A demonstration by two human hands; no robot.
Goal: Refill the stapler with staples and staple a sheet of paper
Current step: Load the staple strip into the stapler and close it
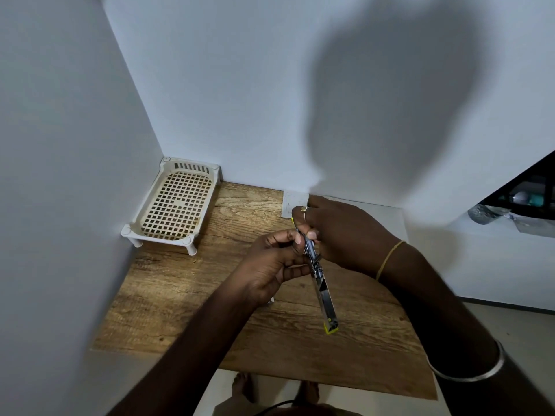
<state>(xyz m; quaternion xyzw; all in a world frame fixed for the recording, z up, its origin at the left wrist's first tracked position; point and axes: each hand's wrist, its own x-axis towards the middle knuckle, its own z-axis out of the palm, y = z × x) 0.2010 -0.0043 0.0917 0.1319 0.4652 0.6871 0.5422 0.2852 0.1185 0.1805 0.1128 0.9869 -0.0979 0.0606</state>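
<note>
A small metal stapler [322,291] with yellow plastic ends is held above the wooden table [186,310], swung open so its long metal arm points toward me. My right hand [345,235] grips its far end from the right. My left hand [276,265] pinches at the hinge region from the left; whether it holds staples I cannot tell. A white sheet of paper [292,202] lies flat at the table's back edge against the wall, mostly behind my right hand. A small white scrap [271,301] peeks out under my left wrist.
A cream plastic mesh tray on short legs [174,202] stands in the back left corner. White walls close the left and back. A white ledge with a crumpled bottle [486,213] lies to the right. My bare feet [243,385] show below the table's front edge.
</note>
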